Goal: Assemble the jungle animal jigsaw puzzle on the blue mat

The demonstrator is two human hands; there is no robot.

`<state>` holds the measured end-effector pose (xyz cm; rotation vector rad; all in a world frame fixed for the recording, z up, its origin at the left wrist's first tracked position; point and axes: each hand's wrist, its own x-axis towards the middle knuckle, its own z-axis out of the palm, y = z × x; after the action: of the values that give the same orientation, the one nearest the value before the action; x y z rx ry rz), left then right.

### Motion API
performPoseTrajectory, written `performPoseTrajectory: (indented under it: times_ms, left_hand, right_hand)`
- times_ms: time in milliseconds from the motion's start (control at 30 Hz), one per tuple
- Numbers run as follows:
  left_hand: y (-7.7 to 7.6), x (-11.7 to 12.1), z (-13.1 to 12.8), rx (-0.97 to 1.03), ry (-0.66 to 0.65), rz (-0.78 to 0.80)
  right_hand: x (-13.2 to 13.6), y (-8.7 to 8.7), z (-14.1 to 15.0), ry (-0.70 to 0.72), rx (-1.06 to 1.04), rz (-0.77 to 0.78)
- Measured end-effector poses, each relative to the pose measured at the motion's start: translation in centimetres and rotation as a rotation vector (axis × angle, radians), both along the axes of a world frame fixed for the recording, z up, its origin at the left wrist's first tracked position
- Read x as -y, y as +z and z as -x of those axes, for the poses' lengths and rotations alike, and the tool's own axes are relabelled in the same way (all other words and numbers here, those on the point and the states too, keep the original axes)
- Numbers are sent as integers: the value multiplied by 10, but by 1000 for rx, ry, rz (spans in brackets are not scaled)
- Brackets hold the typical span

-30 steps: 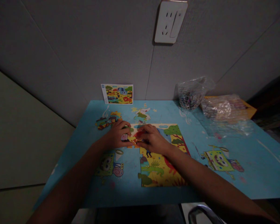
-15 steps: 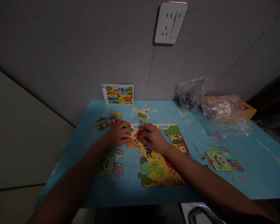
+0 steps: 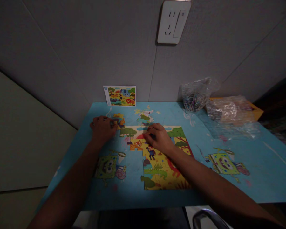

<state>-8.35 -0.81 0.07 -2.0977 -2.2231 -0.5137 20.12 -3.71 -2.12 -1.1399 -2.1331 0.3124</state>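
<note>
A partly joined jigsaw puzzle [image 3: 157,171] with animals, trees and yellow ground lies on the table. Its upper left reaches out with a green tree and an orange spotted animal. Over its upper middle rests my right hand [image 3: 160,139], fingers bent and apart, the tips touching the picture near a red sun. My left hand [image 3: 103,128] is off the puzzle's upper left corner, its fingers closed at a jigsaw piece [image 3: 114,122] among the loose ones. Another loose piece [image 3: 119,116] shows beyond the fingertips. The hand hides whatever lies under it.
A picture card [image 3: 122,96] of the same scene leans on the wall at the back. To the right lie a clear plastic bag [image 3: 194,98] with things inside, crumpled plastic wrap [image 3: 228,114] and an orange flat item [image 3: 256,114]. Cartoon figures decorate the blue tabletop [image 3: 76,165].
My left hand has left the puzzle's upper left part and moved left onto the loose pieces. The tree section it covered now shows. My right hand has shifted slightly right.
</note>
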Motion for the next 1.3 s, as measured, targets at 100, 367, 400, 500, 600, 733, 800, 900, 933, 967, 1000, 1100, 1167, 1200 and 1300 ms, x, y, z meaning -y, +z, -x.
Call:
performPoseTrajectory:
  times_ms: [100,367,400,500,600,733,800,900,933,967,1000,1100,1167,1200,1300]
  left_hand:
    - [0,2,-4,-28,-28,39]
    - [1,-2,-4,103,-50,0]
    - [1,-2,-5,160,-63,-30]
    - [-1,-2,-12,382,-202,-101]
    - [-4,3,-23,532,-452,-131]
    - [-7,12,-36,480,-712,-74]
    - [-8,14,-40,444,-753,-39]
    - [-9,13,-39,417,-730,-49]
    - [-10,12,-38,399,-716,-57]
    - [-11,12,-37,376,-702,-63]
    - [-11,11,-35,350,-693,-68]
    - [-13,10,-32,297,-712,-60]
    - [-14,10,-32,292,-734,-51]
    - [-15,10,-32,292,-742,-46]
    - [-16,11,-33,295,-753,-38]
  right_hand:
    - [0,0,0,-4,3,7]
    - [0,0,0,2,-3,11]
    - [0,1,0,2,-4,12]
    - [1,3,0,7,-10,31]
    - [2,7,1,10,-36,72]
    - [3,11,3,64,-60,117]
    - [4,12,4,120,-36,134]
    - [5,11,5,115,-12,151]
    - [5,11,5,89,-16,154]
    - [5,10,5,64,-19,160]
    - [4,10,4,44,-20,170]
    - [4,10,4,18,-16,208]
    - [3,10,3,10,-9,220]
    - [3,10,3,9,-5,219]
    - [4,9,3,41,13,201]
